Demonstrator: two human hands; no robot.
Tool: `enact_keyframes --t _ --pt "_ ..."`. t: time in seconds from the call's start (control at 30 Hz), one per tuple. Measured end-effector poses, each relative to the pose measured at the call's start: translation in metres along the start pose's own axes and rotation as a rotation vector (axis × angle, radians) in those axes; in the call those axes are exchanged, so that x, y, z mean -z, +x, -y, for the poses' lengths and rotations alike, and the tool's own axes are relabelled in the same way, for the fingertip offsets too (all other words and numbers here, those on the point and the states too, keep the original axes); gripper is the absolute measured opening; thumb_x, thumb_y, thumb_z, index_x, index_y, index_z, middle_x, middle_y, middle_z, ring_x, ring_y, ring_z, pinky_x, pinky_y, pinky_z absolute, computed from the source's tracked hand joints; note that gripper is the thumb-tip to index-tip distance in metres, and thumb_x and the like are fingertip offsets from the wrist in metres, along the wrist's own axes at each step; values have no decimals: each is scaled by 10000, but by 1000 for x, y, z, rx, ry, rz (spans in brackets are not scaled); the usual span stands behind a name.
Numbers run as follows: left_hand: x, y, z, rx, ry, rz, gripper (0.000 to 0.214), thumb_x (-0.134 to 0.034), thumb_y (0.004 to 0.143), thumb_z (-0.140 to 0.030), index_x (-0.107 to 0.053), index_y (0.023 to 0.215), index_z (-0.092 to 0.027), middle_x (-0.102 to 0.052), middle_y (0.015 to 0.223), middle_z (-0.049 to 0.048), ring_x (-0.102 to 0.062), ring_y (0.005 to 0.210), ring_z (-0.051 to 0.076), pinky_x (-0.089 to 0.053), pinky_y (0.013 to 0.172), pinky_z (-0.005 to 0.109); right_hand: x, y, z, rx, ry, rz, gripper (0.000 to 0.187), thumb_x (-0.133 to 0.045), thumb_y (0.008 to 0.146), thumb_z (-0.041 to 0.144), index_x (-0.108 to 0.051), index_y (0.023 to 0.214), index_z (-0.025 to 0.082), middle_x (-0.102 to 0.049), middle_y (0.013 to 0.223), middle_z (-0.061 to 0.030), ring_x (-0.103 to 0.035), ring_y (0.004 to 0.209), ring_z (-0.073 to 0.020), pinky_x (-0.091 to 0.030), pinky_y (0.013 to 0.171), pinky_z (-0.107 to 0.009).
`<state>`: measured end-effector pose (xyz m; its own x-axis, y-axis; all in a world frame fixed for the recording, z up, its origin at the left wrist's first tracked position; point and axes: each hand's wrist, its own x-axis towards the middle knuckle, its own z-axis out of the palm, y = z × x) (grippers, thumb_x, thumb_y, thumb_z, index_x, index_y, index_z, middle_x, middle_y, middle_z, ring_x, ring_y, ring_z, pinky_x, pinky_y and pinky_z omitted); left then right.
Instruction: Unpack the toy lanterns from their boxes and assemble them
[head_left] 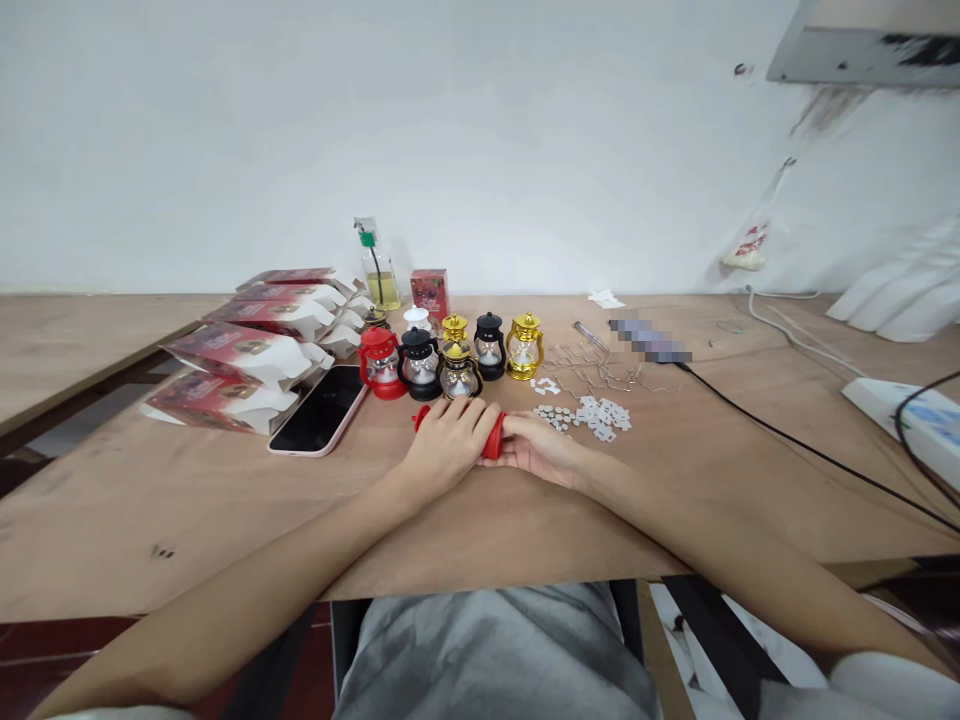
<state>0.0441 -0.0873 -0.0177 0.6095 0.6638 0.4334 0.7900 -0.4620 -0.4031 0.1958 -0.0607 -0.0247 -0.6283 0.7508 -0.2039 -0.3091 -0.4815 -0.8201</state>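
A small red lantern [493, 440] lies on its side between my hands, low over the table. My left hand [450, 440] is wrapped over its body and hides most of it. The fingers of my right hand [536, 447] close around its base end. Just beyond my hands stand several small lanterns: a red lantern [385, 365], a black lantern [420, 365] and a gold lantern [525, 345] among them. To the right of my right hand lie a cluster of button cells [556, 416] and a pile of small white pieces [602, 417].
Flattened-open red and white boxes [232, 350] and a phone [319, 410] lie at the left. A pump bottle [381, 275] and a red box [430, 292] stand behind the lanterns. Bent wires [600, 370], a screwdriver [591, 336], a cabled device [651, 341] and a power strip [907, 420] lie rightward.
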Motion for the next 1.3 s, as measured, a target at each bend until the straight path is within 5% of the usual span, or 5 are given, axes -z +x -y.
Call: enact_keyframes --t 0.43,0.87,1.1,1.3 --pt "3 1 -2 86 7 19 182 -401 892 -179 -535 1005 -132 -603 876 87 -543 800 231 -378 621 333 2 2 -2 11 45 -77 133 -532 559 22 -524 580 153 -565 548 8 -628 693 -154 -527 894 -420" --pt "2 -1 -1 66 15 19 175 -430 876 -166 -534 1011 -130 -595 864 83 -540 801 242 -378 614 343 6 2 1 -70 60 29 82 -545 636 87 -512 646 161 -573 609 2 -633 722 -154 -522 897 -428" --pt "3 0 -2 95 -3 42 169 -472 855 -167 -522 1012 -130 -605 880 82 -549 811 244 -395 632 341 1 1 1 -38 81 -49 181 -484 538 -15 -486 576 161 -509 540 25 -623 685 -145 -525 910 -418" --pt "2 1 -2 136 -32 37 186 -494 834 -159 -523 1015 -130 -617 898 82 -559 822 239 -426 671 334 0 0 0 -11 145 -163 171 -425 615 24 -500 551 164 -536 539 -4 -612 699 -145 -554 871 -400"
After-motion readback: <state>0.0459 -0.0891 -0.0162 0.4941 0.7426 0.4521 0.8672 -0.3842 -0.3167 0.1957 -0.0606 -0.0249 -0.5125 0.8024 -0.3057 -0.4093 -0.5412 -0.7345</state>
